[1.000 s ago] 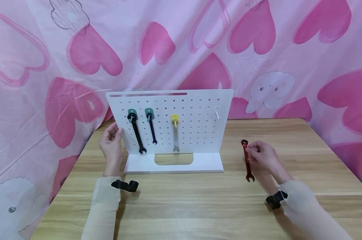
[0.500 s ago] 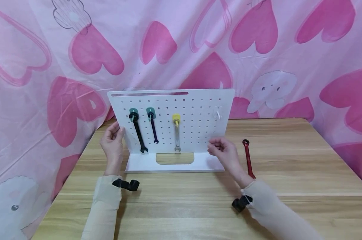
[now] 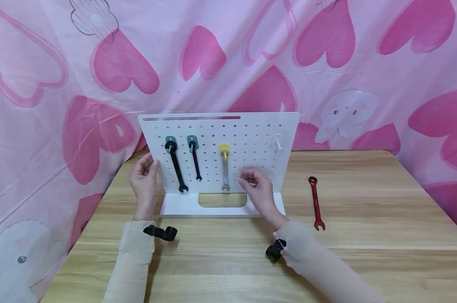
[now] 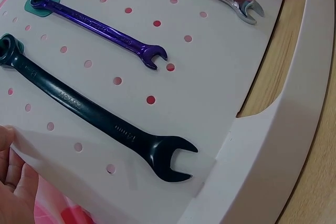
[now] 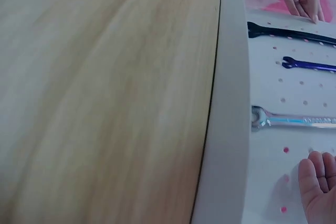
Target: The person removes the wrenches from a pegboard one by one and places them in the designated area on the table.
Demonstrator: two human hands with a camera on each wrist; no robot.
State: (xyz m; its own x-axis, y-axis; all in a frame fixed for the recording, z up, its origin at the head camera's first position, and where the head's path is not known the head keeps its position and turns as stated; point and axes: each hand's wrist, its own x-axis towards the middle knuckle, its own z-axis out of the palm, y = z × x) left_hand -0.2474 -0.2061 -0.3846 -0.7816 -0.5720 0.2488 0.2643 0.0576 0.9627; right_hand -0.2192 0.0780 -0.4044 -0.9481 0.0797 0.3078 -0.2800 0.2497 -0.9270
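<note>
Right hand [image 3: 260, 192], relaxed and seemingly empty, is near the silver metal wrench [image 3: 225, 170] hanging on the white perforated pegboard [image 3: 251, 139], which the left hand [image 3: 144, 181] pinches at its left side, so gentle contact should prevent tipping.

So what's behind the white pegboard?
Behind the white pegboard, the pink heart-print cloth shows above its top edge and through its slot. The pegboard covers the rest, so anything low behind it cannot be seen.
</note>
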